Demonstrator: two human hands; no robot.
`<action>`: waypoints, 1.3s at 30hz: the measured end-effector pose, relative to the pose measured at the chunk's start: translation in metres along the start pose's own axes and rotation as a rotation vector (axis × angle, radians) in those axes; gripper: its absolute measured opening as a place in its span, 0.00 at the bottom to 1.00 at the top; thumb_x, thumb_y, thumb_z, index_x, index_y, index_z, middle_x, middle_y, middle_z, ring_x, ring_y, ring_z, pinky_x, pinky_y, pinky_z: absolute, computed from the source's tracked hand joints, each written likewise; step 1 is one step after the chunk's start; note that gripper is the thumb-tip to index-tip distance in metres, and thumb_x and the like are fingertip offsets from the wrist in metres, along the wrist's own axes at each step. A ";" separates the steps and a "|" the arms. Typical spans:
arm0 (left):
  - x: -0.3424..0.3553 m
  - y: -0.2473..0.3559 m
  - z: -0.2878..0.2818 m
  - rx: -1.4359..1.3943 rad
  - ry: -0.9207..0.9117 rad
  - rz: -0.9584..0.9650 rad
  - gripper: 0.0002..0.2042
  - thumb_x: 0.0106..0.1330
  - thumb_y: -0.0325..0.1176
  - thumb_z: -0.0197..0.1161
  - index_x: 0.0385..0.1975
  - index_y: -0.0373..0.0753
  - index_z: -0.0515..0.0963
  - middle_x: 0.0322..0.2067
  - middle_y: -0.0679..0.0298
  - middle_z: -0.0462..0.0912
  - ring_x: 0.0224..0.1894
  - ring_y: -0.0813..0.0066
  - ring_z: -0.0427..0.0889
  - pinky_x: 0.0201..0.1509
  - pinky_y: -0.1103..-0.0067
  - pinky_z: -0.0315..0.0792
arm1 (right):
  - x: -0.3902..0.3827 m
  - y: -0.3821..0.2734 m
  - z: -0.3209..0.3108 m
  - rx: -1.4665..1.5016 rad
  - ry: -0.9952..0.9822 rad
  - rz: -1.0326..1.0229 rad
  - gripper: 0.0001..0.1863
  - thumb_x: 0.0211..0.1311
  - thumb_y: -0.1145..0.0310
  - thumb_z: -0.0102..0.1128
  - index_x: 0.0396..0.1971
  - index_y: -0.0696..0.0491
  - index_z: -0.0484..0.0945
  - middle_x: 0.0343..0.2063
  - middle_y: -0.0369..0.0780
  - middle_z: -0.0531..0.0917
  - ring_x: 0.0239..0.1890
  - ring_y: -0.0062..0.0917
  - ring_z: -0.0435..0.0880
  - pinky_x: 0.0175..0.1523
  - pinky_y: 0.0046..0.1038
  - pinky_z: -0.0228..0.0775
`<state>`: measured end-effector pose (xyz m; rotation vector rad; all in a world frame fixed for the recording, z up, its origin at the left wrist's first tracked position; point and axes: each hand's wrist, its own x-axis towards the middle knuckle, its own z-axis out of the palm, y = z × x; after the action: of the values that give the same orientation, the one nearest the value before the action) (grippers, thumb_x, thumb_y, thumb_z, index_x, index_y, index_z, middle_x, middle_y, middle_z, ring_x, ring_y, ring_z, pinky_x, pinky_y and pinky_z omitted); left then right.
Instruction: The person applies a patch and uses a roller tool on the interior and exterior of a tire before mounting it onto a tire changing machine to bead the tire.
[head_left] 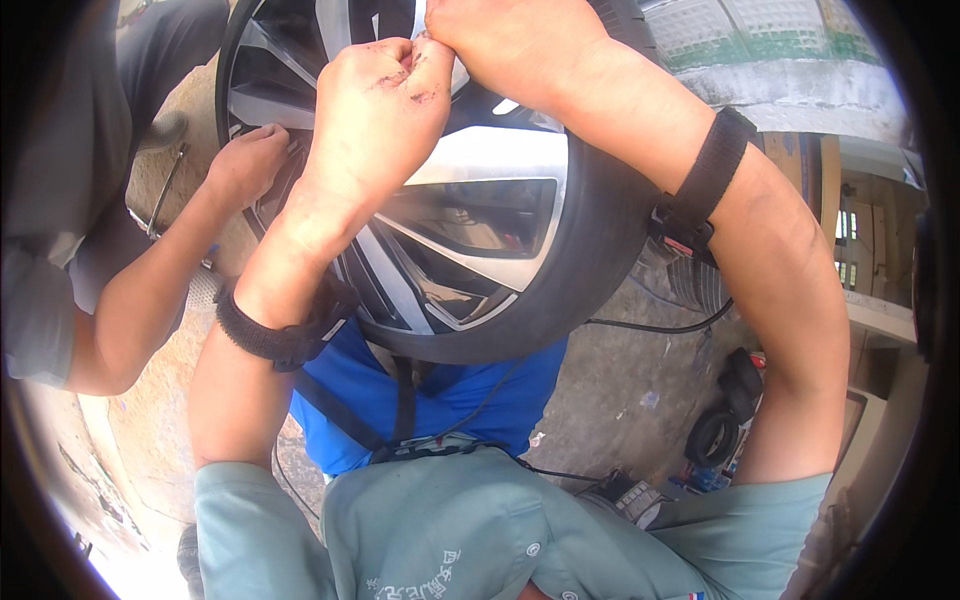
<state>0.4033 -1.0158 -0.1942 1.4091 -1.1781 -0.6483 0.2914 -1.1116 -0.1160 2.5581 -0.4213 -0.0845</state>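
And here's the wheel [485,215], silver and black spokes inside a dark tyre [605,235], right in front of the worker, and both hands are up over its far half! The left hand [385,105] is curled tight, dark smudges across the knuckles, thumb side against the right hand [515,40], which is folded closed too. Is anything pinched between them? From here I cannot tell; the fingers hide it. Black straps circle both forearms, the right strap [715,170] just off the wheel's right side, the left strap [265,335] by its near left edge.

Look left of the wheel: a co-worker leans in, and that co-worker's hand [252,165] is at the rim, fingers bent; whether it grips, I can't say. Blue clothing [350,410] shows below the wheel's near edge, with the worker's grey-green shirt [440,520] nearer still. Off the wheel's right side a black cable [660,328] curves across, and farther down that way sit black rings [712,436] on the floor [620,400].
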 end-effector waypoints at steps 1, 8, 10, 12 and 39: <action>0.000 0.000 0.000 -0.046 0.016 -0.014 0.18 0.71 0.36 0.54 0.20 0.29 0.75 0.16 0.43 0.73 0.19 0.49 0.73 0.32 0.67 0.74 | 0.000 0.000 0.001 0.002 0.001 0.001 0.09 0.59 0.66 0.57 0.25 0.50 0.86 0.24 0.39 0.87 0.33 0.32 0.88 0.47 0.41 0.72; 0.001 -0.002 -0.001 -0.167 -0.044 -0.234 0.19 0.72 0.39 0.53 0.24 0.28 0.76 0.19 0.44 0.74 0.21 0.59 0.71 0.34 0.70 0.73 | -0.001 0.000 0.002 -0.004 0.035 0.015 0.11 0.61 0.66 0.57 0.25 0.51 0.86 0.24 0.41 0.87 0.32 0.34 0.88 0.46 0.42 0.73; 0.001 0.004 -0.003 -0.154 -0.039 -0.246 0.20 0.73 0.39 0.53 0.24 0.28 0.76 0.19 0.44 0.75 0.21 0.59 0.72 0.34 0.70 0.74 | 0.000 -0.005 0.005 -0.014 0.023 0.044 0.05 0.60 0.67 0.64 0.29 0.44 0.88 0.28 0.34 0.89 0.40 0.29 0.89 0.51 0.39 0.69; 0.004 0.008 -0.004 -0.080 -0.025 -0.184 0.21 0.73 0.41 0.53 0.24 0.28 0.78 0.19 0.44 0.76 0.22 0.59 0.77 0.34 0.68 0.74 | -0.002 -0.002 0.002 -0.023 0.016 0.036 0.05 0.60 0.67 0.64 0.29 0.44 0.88 0.29 0.34 0.89 0.40 0.29 0.89 0.51 0.40 0.69; 0.023 0.021 -0.029 0.399 -0.171 0.169 0.24 0.79 0.43 0.55 0.23 0.29 0.78 0.13 0.52 0.69 0.16 0.59 0.64 0.23 0.67 0.64 | -0.107 0.042 -0.007 0.691 0.312 0.617 0.33 0.70 0.52 0.61 0.64 0.62 0.69 0.60 0.54 0.76 0.64 0.50 0.73 0.70 0.43 0.61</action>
<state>0.4315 -1.0227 -0.1624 1.5823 -1.6094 -0.4347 0.1793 -1.1083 -0.0910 2.8647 -1.2580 0.7966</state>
